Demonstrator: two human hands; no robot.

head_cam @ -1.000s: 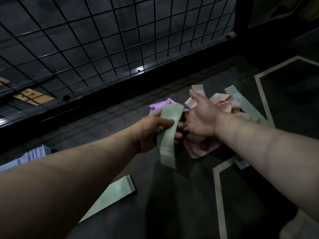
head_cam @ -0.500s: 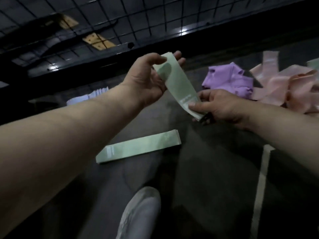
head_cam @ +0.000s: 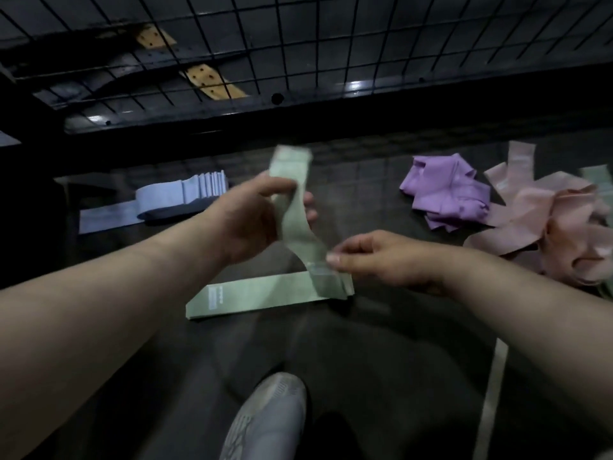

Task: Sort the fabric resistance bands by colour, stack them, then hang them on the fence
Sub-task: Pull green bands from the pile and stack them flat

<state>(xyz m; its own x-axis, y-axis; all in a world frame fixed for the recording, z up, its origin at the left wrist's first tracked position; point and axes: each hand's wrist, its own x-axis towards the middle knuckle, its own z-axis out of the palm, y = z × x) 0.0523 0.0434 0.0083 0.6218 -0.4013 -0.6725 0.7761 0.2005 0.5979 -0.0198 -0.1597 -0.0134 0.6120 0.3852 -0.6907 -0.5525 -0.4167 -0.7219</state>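
A pale green band (head_cam: 298, 214) hangs between both hands above the dark floor. My left hand (head_cam: 252, 217) grips its upper part, and my right hand (head_cam: 374, 257) pinches its lower end. That lower end sits over the right end of another green band (head_cam: 252, 295) lying flat on the floor. A stack of blue bands (head_cam: 179, 197) lies to the left. A heap of purple bands (head_cam: 446, 190) and a heap of pink bands (head_cam: 547, 227) lie to the right. The black wire fence (head_cam: 298, 44) runs across the top.
A grey shoe (head_cam: 268, 416) stands on the floor at the bottom centre. A pale line (head_cam: 491, 400) is painted on the floor at the right. Behind the fence lie tan perforated boards (head_cam: 212, 81). More green fabric (head_cam: 600, 177) shows at the far right edge.
Both hands have carried the green band left from the mixed heap and lowered it. Its bottom end now sits over the flat green band. The view has tilted down.
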